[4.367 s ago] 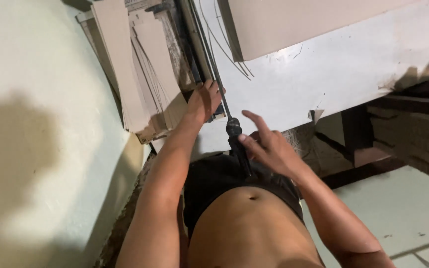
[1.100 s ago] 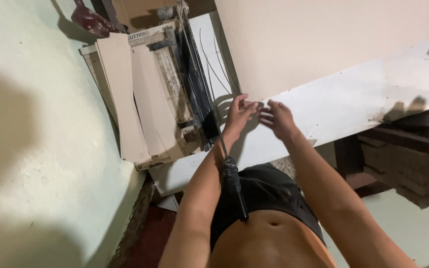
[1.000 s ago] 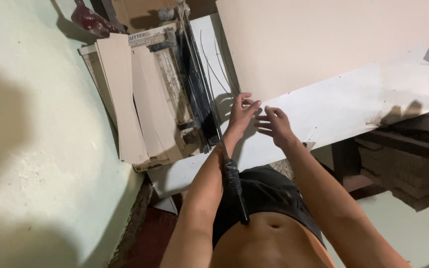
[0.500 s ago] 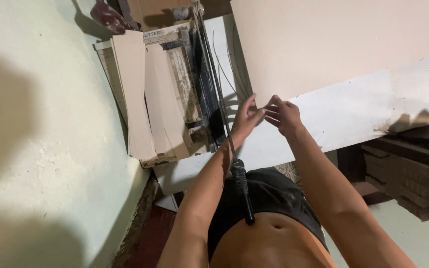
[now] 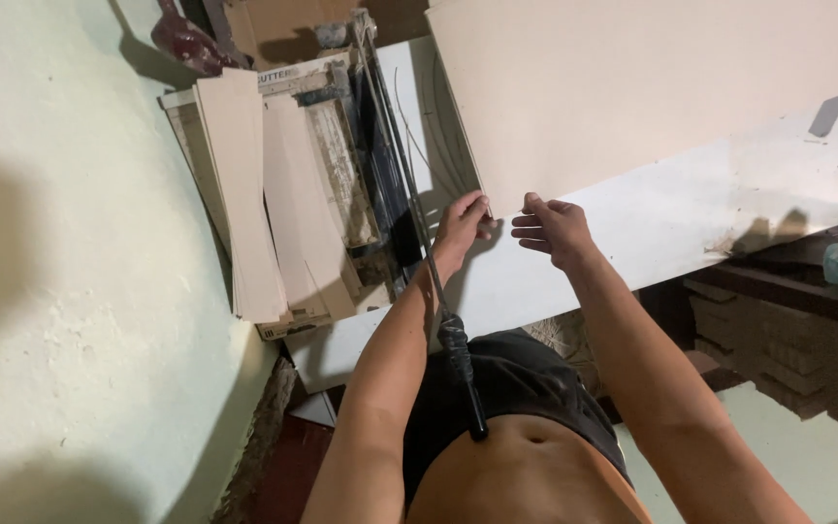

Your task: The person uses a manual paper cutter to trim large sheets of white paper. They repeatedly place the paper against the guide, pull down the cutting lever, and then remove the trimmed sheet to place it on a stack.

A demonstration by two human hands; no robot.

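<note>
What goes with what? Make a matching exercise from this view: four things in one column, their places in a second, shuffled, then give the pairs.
Things:
1. left hand
2. right hand
3. cut strips
4. black handle

Places:
A. stacked by the wall, left of the cutter
B. on the near corner of the large beige sheet
C. against the person's belly
D. on the sheet's near edge, right of the corner

Pairs: 1-B, 2-D, 3-A, 4-C
</note>
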